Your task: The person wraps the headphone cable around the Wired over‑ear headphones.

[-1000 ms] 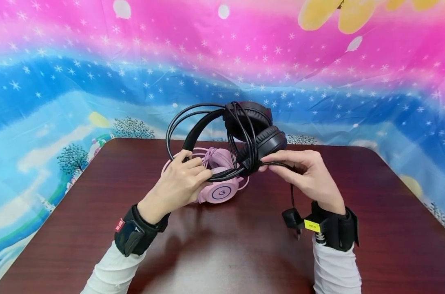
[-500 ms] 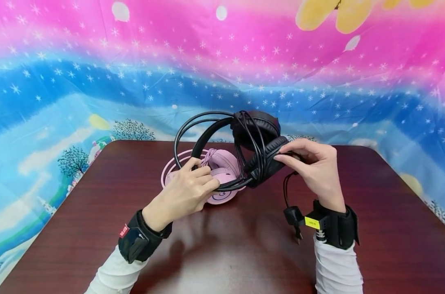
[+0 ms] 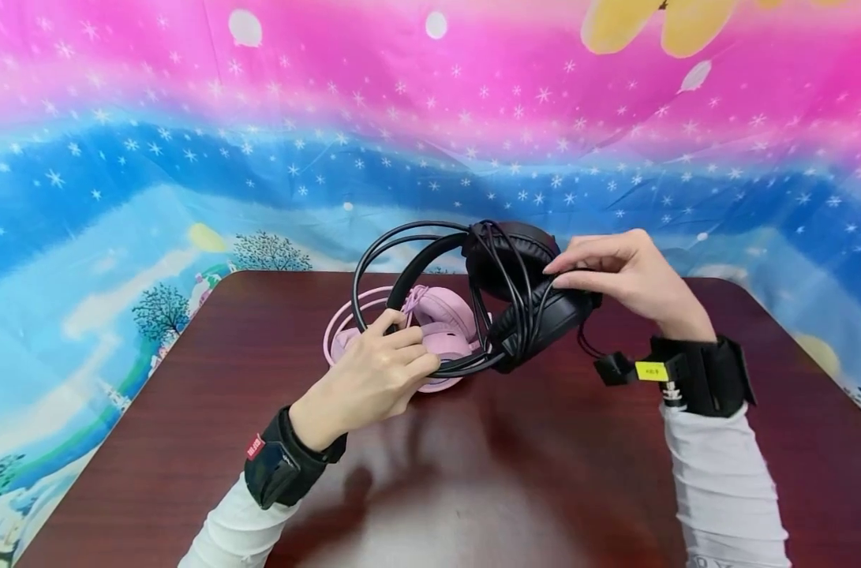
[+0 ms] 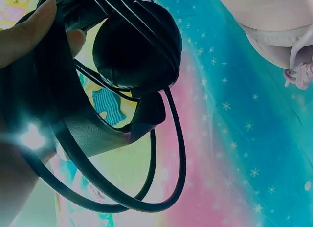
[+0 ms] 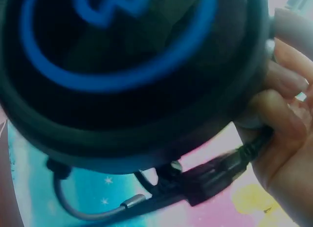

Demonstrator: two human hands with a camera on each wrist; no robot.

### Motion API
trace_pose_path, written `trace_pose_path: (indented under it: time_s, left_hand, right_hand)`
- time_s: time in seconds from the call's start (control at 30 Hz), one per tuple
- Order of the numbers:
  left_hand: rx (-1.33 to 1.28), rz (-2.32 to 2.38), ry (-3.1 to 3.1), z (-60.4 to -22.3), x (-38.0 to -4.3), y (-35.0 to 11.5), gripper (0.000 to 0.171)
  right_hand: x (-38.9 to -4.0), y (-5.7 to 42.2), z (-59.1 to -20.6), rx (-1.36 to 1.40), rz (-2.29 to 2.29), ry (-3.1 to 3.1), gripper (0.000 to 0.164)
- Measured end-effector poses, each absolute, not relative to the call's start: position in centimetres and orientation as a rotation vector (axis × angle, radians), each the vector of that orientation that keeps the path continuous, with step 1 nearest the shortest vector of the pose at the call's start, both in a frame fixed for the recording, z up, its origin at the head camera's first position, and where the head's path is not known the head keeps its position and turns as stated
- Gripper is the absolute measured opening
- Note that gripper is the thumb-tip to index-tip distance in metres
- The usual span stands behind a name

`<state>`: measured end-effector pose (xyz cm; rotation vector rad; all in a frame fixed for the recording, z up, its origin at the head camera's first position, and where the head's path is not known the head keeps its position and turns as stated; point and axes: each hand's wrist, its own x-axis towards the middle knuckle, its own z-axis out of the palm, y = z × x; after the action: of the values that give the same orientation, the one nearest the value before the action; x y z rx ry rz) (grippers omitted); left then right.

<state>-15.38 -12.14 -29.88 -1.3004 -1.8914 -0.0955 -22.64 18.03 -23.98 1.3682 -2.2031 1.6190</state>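
A black headset with its cable wound in loops around the earcups is held up over the table. My left hand grips its headband, and the left wrist view shows thumb and fingers around the padded band. At the right earcup my right hand pinches a strand of the cable between thumb and fingertips. Close in the right wrist view are that earcup, with a blue ring on it, and a dark connector below. A pink headset lies behind, partly covered by the left hand and the black headset.
The dark red-brown table spreads around both arms. A patterned pink and blue cloth hangs behind its far edge. Black straps sit on both wrists, with a small black box beside the right one.
The black headset and my left hand have shifted right and slightly down. My right hand has moved up and right along the earcup, and the dangling cable end has dropped out of sight.
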Motion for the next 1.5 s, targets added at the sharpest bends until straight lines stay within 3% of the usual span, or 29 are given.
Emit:
trace_pose_path:
  time_s: [0.33,0.7,0.9,1.13,1.37,1.5]
  left_hand:
    - [-1.355,-0.120,-1.875,-29.8,-15.1,-12.0,0.027]
    - [-1.401,-0.134,-1.825,-29.9,-15.1,-11.7,0.023]
    - [-1.425,-0.167,-1.815,-29.8,-15.0,-11.7,0.025]
    - [-1.474,-0.226,-1.812,-29.9,-14.5,-11.7,0.028]
    - [-1.537,-0.294,-1.800,-29.8,-14.0,-11.5,0.028]
    - [-1.555,-0.332,-1.806,-29.6,-13.6,-11.5,0.025]
  right_hand:
    - [-23.7,18.2,-22.0,1.369,1.566,-2.407,0.009]
    - [-23.9,17.6,-19.9,1.451,1.373,-2.522,0.011]
    - [-25.4,18.5,-20.5,1.444,1.516,-2.570,0.012]
    - [-27.0,21.0,-21.8,1.678,1.969,-2.341,0.031]
    - [-27.0,21.7,-22.2,1.510,1.864,-2.491,0.020]
    - [-27.7,22.5,-23.5,1.720,2.208,-2.111,0.032]
